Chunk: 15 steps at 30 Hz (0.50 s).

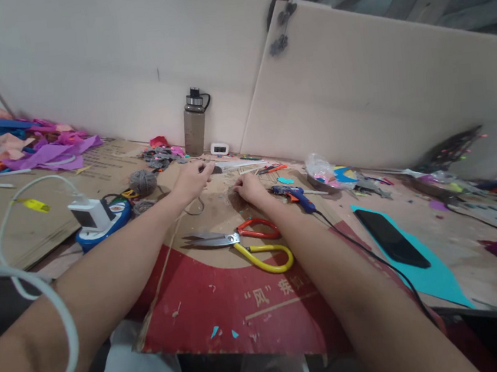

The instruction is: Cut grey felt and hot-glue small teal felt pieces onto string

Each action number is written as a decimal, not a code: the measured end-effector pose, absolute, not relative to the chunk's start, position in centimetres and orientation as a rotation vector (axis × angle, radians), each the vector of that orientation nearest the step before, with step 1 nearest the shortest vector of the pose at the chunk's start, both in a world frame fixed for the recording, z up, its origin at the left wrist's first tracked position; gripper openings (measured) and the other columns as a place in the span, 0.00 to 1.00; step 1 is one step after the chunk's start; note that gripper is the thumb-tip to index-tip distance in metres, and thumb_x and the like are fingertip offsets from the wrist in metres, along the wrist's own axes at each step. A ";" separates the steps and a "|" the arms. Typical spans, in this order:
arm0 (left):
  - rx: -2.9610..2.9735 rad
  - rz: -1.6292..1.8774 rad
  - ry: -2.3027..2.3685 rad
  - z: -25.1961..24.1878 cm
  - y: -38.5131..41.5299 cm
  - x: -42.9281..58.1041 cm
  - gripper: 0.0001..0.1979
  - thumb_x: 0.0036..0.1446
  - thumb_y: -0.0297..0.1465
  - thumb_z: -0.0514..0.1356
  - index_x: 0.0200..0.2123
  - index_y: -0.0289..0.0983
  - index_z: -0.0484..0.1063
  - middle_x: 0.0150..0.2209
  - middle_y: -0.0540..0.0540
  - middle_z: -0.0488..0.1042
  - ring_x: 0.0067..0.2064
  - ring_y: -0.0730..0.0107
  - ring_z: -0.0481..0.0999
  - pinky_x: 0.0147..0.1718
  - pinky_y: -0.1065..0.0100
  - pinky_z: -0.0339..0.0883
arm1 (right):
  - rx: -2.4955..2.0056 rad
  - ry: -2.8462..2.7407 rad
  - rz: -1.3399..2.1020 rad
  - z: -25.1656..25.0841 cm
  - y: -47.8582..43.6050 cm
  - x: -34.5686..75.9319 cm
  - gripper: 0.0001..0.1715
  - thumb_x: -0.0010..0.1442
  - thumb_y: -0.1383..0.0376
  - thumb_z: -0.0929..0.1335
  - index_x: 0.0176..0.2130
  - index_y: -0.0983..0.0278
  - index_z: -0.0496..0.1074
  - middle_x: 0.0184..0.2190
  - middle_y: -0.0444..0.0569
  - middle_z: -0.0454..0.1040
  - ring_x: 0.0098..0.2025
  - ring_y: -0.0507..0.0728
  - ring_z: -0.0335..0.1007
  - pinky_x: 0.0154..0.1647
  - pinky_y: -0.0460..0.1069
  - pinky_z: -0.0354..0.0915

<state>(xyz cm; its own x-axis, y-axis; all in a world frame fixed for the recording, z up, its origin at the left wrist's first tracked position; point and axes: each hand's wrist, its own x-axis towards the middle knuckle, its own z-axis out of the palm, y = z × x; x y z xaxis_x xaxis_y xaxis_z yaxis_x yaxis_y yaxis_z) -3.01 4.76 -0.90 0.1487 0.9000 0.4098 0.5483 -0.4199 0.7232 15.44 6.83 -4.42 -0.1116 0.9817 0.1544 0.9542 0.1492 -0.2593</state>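
My left hand (192, 181) reaches over the cardboard, its fingers drawn together. A small dark piece (217, 170) shows at its fingertips; whether the hand grips it is unclear. Just to the right, my right hand (250, 187) has thumb and fingers pinched above the cardboard sheet (211, 258); what is between them is too small to name. Nearer to me, scissors (234, 239) with one red and one yellow handle lie with blades partly apart. A grey yarn strand (198, 208) curls below my left hand. The blue glue gun (296, 196) rests right of my right hand.
A grey yarn ball (142, 182) and a blue power strip (120, 214) with a white charger (92, 215) are at left. A bottle (195, 123) stands by the white partition (129, 62). At right, a phone (391, 239) lies on turquoise sheet (445, 283); the glue gun's cord (371, 250) crosses nearby.
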 end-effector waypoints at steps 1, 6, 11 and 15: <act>2.028 1.171 1.382 -0.9 4.8 -3.0 0.18 0.58 0.42 0.50 0.24 0.36 0.68 0.23 0.48 0.73 0.22 0.74 0.69 0.21 0.73 0.59 | -1.887 -2.155 0.115 -4.4 6.9 15.3 0.12 0.57 0.71 0.64 0.38 0.71 0.77 0.36 0.58 0.79 0.38 0.56 0.73 0.40 0.45 0.65; 2.005 1.170 1.382 -1.0 4.7 -2.9 0.18 0.58 0.42 0.51 0.24 0.36 0.67 0.24 0.47 0.73 0.23 0.74 0.69 0.20 0.74 0.59 | -1.931 -2.204 0.019 -4.7 6.9 14.5 0.16 0.55 0.75 0.63 0.41 0.76 0.75 0.40 0.66 0.76 0.43 0.61 0.73 0.43 0.48 0.64; 2.011 1.166 1.377 -1.0 4.7 -2.9 0.17 0.58 0.42 0.51 0.26 0.36 0.68 0.25 0.48 0.73 0.23 0.74 0.69 0.21 0.74 0.60 | -1.907 -2.250 -0.015 -4.7 6.6 14.8 0.16 0.57 0.75 0.61 0.43 0.74 0.74 0.41 0.63 0.75 0.44 0.58 0.71 0.45 0.46 0.63; 1.989 1.168 1.369 -1.0 4.9 -3.1 0.17 0.57 0.43 0.51 0.27 0.36 0.69 0.25 0.48 0.73 0.23 0.74 0.69 0.20 0.74 0.58 | -1.778 -2.335 -0.040 -4.8 5.5 15.0 0.21 0.59 0.77 0.59 0.49 0.71 0.70 0.50 0.59 0.71 0.52 0.55 0.64 0.51 0.46 0.58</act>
<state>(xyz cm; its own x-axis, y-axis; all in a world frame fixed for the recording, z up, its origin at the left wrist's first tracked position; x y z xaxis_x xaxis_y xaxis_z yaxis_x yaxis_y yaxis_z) -3.07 4.91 -0.98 0.1468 0.9109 0.3857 0.5244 -0.4023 0.7505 15.04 5.50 -4.78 -0.2529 0.9508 0.1791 0.9563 0.2738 -0.1028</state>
